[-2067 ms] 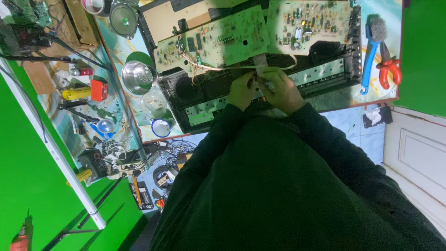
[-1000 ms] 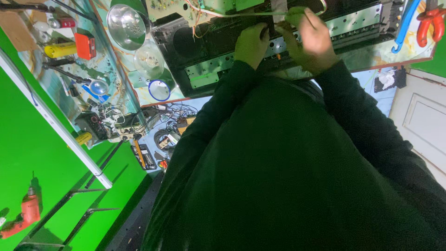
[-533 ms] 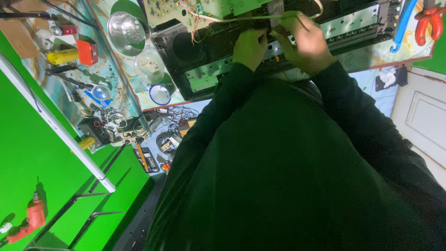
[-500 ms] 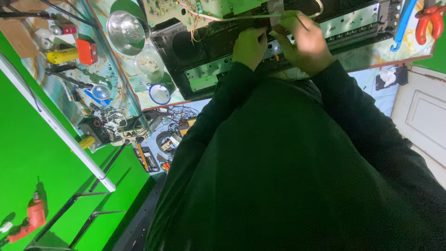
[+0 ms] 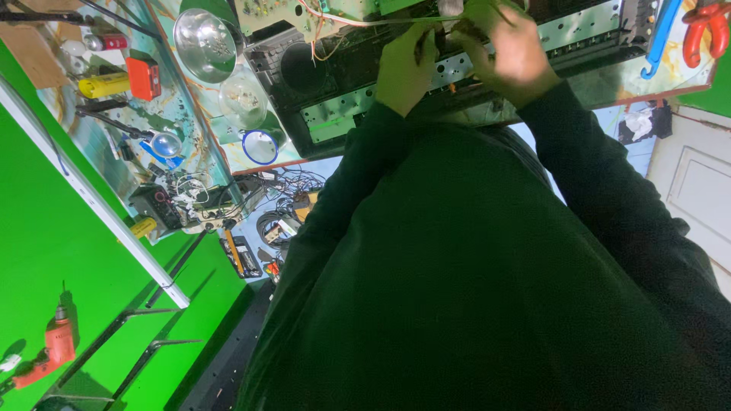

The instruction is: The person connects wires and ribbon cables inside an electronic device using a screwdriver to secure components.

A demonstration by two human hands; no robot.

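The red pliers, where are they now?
In the head view's top right corner: the red pliers lie on the bench beside a blue tool, right of the right hand.

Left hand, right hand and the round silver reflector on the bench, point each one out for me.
left hand (image 5: 405, 70), head view, back of the hand
right hand (image 5: 512, 55), head view, back of the hand
silver reflector (image 5: 202, 34), head view, inside of the bowl

A shiny metal bowl (image 5: 204, 34) sits near the top of the cluttered tabletop (image 5: 190, 129), with a clear glass dish (image 5: 244, 99) just below it and a blue-rimmed round lens (image 5: 260, 146) beside that. A yellow cylinder (image 5: 103, 84) touches a small orange box (image 5: 143, 78). Tangled cables (image 5: 285, 205) lie on the floor. An orange drill (image 5: 47, 354) hangs, seemingly, against the green wall (image 5: 46, 251). Red-handled pliers (image 5: 704, 27) lie far right.
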